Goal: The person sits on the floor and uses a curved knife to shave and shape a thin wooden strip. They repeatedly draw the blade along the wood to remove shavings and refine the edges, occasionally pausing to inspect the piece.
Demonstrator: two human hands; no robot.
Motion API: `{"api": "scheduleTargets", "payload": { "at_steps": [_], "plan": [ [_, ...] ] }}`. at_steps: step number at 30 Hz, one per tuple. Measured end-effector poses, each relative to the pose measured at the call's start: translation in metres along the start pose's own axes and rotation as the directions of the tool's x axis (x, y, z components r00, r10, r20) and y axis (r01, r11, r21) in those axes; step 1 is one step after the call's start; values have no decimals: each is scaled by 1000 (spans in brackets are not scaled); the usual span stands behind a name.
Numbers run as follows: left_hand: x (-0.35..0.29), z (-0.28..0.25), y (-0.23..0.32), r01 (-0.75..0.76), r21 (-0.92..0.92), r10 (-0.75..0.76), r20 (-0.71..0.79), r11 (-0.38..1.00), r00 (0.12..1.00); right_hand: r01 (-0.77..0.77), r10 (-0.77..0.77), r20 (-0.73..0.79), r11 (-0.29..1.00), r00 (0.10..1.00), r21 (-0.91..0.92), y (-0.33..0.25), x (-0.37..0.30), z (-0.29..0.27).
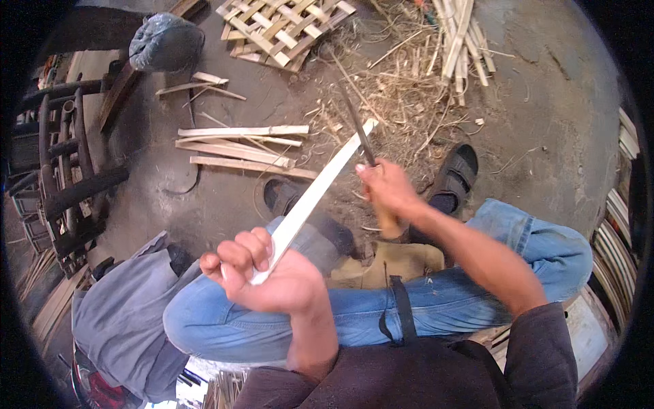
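Bamboo strip point(310, 201) gripped by left hand point(262, 273); right hand point(385, 187) holds knife point(357, 129).

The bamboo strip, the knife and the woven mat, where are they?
bamboo strip point(320, 184), head view, middle of the pale strip.
knife point(355, 123), head view, on the dark blade.
woven mat point(283, 27), head view, middle of the lattice.

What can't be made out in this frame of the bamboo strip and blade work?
- Head view: knife handle, hidden inside the right hand.
- Bamboo strip near end, covered by the left hand fingers.
- Blade's contact with the strip: too small to tell.
- Left sandal, partly behind the strip.
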State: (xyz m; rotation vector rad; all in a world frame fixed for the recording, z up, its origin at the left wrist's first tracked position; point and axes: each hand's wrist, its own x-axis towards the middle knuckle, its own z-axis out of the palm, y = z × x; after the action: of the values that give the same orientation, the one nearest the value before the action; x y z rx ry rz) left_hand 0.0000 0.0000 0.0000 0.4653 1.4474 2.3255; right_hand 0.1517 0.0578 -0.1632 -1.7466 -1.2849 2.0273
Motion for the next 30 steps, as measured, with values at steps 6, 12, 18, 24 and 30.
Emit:
{"api": "scheduleTargets", "payload": {
  "at_steps": [6, 12, 18, 24, 30],
  "plan": [
    [-45, -7, 31, 35, -260, 80, 417, 965, 905, 179, -48, -198, 664, 979, 726, -68, -20, 4],
    [-42, -53, 39, 672, 204, -684, 418, 712, 598, 306, -195, -270, 830, 943, 467, -83, -71, -24],
    [-59, -47, 35, 790, 542, -876, 481, 288, -11, 531, -557, -46, 810, 829, -251, -80, -121, -22],
    [-40, -55, 45, 838, 523, -945, 325, 155, -29, 414, -505, 222, 307, 834, -857, -82, -131, -72],
    [-52, -67, 60, 881, 466, -913, 319, -82, -254, 509, -390, 479, -29, 787, -860, -87, -155, -73]
  ]
}}
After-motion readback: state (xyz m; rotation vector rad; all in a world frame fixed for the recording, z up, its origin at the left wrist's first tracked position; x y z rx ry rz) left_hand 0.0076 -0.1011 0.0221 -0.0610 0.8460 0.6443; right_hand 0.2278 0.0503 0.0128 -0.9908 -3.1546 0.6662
